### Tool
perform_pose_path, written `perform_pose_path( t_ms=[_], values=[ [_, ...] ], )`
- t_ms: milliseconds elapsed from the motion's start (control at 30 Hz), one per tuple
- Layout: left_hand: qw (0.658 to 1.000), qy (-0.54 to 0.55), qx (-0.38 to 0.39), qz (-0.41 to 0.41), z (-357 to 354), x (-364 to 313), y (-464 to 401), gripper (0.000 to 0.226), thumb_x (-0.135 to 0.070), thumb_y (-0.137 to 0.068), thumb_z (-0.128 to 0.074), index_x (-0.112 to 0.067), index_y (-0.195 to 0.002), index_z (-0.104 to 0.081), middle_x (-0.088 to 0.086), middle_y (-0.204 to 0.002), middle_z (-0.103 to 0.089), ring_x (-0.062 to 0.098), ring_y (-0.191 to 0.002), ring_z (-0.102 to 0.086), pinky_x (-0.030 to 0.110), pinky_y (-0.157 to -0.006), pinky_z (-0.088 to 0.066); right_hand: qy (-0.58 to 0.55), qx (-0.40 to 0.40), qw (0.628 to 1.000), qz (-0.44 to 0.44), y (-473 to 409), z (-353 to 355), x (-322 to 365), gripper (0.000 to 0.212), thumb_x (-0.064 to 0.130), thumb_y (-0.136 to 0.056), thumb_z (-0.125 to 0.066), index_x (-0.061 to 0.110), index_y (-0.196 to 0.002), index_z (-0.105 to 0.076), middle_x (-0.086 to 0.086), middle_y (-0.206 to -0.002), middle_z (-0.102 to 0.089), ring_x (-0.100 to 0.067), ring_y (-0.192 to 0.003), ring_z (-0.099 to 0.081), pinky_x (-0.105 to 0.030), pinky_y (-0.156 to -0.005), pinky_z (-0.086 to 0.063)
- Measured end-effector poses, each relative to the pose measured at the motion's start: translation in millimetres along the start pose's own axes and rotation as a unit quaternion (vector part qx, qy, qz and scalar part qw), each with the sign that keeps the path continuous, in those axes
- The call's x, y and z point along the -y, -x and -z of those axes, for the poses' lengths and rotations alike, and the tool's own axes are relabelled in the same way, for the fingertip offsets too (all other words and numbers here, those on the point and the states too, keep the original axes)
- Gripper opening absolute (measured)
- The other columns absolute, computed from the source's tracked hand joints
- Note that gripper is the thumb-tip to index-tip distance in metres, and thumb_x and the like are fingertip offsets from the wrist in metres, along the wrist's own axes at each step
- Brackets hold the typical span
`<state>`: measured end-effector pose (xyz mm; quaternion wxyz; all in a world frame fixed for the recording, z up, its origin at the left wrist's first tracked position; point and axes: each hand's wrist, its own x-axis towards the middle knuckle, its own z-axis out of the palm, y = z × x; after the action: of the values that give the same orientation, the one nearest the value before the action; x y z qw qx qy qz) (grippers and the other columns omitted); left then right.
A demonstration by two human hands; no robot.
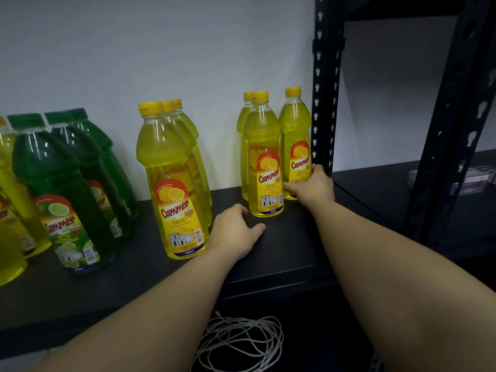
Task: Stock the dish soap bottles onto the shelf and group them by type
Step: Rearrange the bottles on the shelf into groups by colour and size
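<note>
On the black shelf (pixel 281 253) stand rows of soap bottles. A row of green lime bottles (pixel 61 200) is at the left, with yellow bottles (pixel 10 210) further left at the frame edge. A row of yellow lemon bottles (pixel 171 183) fills the middle. Two more lemon bottles (pixel 261 157) stand one behind the other at the right. My right hand (pixel 312 187) grips the base of a single lemon bottle (pixel 295 140) beside the shelf post. My left hand (pixel 236 229) rests palm down on the shelf, fingers loosely curled, holding nothing.
A black perforated upright post (pixel 323 84) stands just right of the held bottle. A second shelf unit (pixel 456 130) continues to the right, with a purple-and-white pack (pixel 467 181) on it. A coil of white cable (pixel 241 342) lies below the shelf.
</note>
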<state>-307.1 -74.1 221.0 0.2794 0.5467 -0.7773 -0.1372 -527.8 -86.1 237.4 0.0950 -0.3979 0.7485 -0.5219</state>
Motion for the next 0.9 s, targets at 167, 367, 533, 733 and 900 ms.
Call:
perform_pose_path(
  t_ms=[167, 367, 533, 733, 900],
  values=[
    [1.0, 0.002, 0.002, -0.003, 0, 0, 0, 0.063, -0.05, -0.086, -0.079, -0.02, -0.137, -0.06, 0.0, -0.132, -0.066, 0.019, -0.122, -0.062, 0.033, -0.098, -0.052, 0.023, -0.013, 1.0, 0.004, 6, 3, 0, 0.08, 0.048, -0.07, -0.092, 0.013, -0.131, -0.053, -0.008, -0.121, -0.066, -0.029, -0.111, -0.066, -0.041, -0.085, -0.057],
    [1.0, 0.016, 0.01, -0.009, 2, -1, 2, 0.059, -0.048, -0.086, -0.08, -0.02, -0.135, -0.062, 0.0, -0.13, -0.067, 0.02, -0.121, -0.062, 0.035, -0.099, -0.054, 0.031, -0.009, 0.999, -0.002, 28, 22, -1, 0.073, 0.048, -0.072, -0.091, 0.016, -0.125, -0.053, -0.005, -0.116, -0.065, -0.026, -0.105, -0.065, -0.037, -0.078, -0.053],
    [1.0, 0.017, 0.018, -0.014, 5, -2, 4, 0.059, -0.048, -0.087, -0.078, -0.02, -0.136, -0.062, 0.001, -0.131, -0.068, 0.021, -0.121, -0.062, 0.035, -0.098, -0.053, 0.017, -0.01, 1.0, 0.011, 60, 39, 1, 0.078, 0.044, -0.075, -0.091, 0.024, -0.135, -0.045, 0.004, -0.11, -0.056, -0.018, -0.099, -0.056, -0.036, -0.081, -0.051],
    [0.999, 0.032, 0.028, -0.014, 8, -2, 8, 0.056, -0.046, -0.087, -0.079, -0.02, -0.135, -0.063, 0.001, -0.128, -0.069, 0.021, -0.118, -0.063, 0.033, -0.095, -0.052, 0.031, -0.006, 0.999, 0.024, 96, 43, 4, 0.083, 0.053, -0.072, -0.09, 0.029, -0.136, -0.043, 0.003, -0.117, -0.057, -0.015, -0.106, -0.052, -0.041, -0.091, -0.054],
    [0.998, 0.049, 0.027, -0.018, 9, -1, 9, 0.056, -0.042, -0.087, -0.08, -0.019, -0.135, -0.062, 0.002, -0.127, -0.068, 0.021, -0.118, -0.063, 0.034, -0.095, -0.052, 0.039, 0.007, 0.999, 0.031, 119, 39, 12, 0.077, 0.057, -0.068, -0.091, 0.035, -0.124, -0.042, 0.004, -0.115, -0.061, -0.02, -0.106, -0.063, -0.041, -0.087, -0.059]
  ],
)
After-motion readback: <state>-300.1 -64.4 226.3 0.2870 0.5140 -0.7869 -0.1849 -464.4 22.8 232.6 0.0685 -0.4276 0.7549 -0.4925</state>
